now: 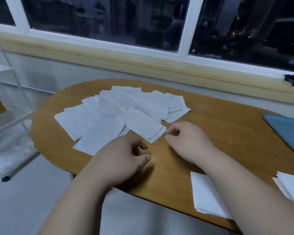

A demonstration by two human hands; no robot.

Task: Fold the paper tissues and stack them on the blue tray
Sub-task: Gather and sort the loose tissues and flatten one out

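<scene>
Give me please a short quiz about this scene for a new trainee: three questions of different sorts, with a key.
1. True or false: a tissue lies on the visible part of the tray.
2. The loose tissue pile lies on: A) the table; B) the tray; C) a chair.
3. Which is nearer the tray: the left hand or the right hand?
Key: 1 false; 2 A; 3 right.
</scene>
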